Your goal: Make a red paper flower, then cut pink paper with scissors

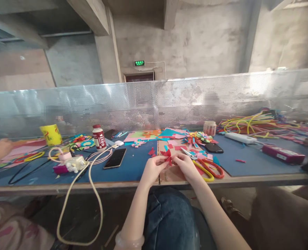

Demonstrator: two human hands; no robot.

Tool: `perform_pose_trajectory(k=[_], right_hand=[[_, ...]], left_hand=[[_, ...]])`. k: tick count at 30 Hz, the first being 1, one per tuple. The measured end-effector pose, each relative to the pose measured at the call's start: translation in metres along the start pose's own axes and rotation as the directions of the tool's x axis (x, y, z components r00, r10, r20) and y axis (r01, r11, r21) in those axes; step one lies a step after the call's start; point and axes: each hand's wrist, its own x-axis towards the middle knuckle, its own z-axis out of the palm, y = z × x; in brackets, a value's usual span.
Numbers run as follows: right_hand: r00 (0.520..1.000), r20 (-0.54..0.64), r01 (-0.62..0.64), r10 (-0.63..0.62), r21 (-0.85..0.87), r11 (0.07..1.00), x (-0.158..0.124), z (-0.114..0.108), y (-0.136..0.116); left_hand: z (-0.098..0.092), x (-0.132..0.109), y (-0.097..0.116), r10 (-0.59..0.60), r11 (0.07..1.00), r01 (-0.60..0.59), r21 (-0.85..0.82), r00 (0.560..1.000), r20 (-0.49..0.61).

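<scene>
Between the fingertips of my two hands is a red paper piece (pixel 169 157), folded or cut into points. My left hand (pixel 154 167) pinches it from the left side. From the right, my right hand (pixel 184 164) grips it too, its fingers closed. A smaller red paper scrap (pixel 151 151) lies on the table just beyond my left hand. Close by my right hand lie scissors with red handles (pixel 216 169) and another pair with yellow handles (pixel 205 173). Pink, red and blue paper bits are scattered behind my hands.
A black phone (pixel 115 158), a Costa bottle (pixel 99 137) and a power strip with cables (pixel 74 164) stand left. Paper flowers (pixel 199 137) and a jar (pixel 209 128) are behind. Pipe cleaners (pixel 248 124) lie right. A perforated metal screen (pixel 154 104) closes the back. Other people's arms show at both sides.
</scene>
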Motion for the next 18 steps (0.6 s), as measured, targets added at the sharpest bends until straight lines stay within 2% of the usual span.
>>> perform_pose_trajectory(k=[8, 18], right_hand=[[1.0, 0.008, -0.021, 0.021, 0.016, 1.0, 0.0008, -0.0019, 0.0023], [0.999, 0.027, -0.039, 0.039, -0.007, 0.999, -0.0004, -0.0023, 0.0007]], left_hand=[[-0.0013, -0.002, 0.0011, -0.002, 1.0, 0.002, -0.027, 0.999, 0.035], [-0.0004, -0.0007, 0.0025, 0.016, 1.0, -0.016, -0.024, 1.0, 0.011]])
